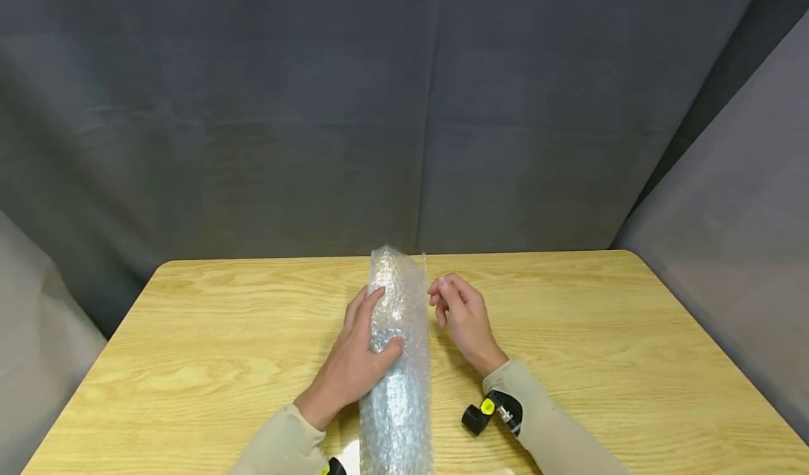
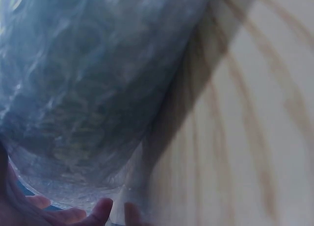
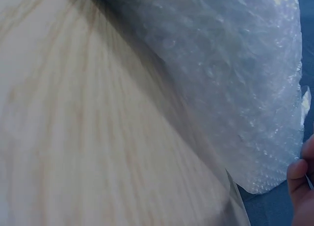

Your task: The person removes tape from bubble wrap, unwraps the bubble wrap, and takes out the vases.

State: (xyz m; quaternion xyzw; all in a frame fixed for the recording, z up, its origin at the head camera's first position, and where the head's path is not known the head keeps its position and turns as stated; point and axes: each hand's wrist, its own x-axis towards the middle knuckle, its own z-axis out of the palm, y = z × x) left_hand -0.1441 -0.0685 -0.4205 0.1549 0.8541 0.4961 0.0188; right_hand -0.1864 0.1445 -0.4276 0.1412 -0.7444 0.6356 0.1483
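Observation:
A long bundle in clear bubble wrap [image 1: 397,405] lies lengthwise on the table in the head view, with something bluish inside whose kind is hidden. My left hand [image 1: 354,362] holds it from the left, thumb across the top and fingers along its side. In the left wrist view, fingertips [image 2: 100,211] show beside the wrap's far part. By the far right edge of the wrap is my right hand [image 1: 464,313], thumb and fingers bent close together. Its fingertips [image 3: 297,171] appear at the wrap's border in the right wrist view; whether they pinch anything is unclear.
The wood-grain table [image 1: 600,334] extends to both sides of the bundle. Behind it hangs a dark grey curtain [image 1: 284,109], with a lighter cloth [image 1: 746,215] on the right. A black wrist camera [image 1: 477,417] is strapped to the right sleeve.

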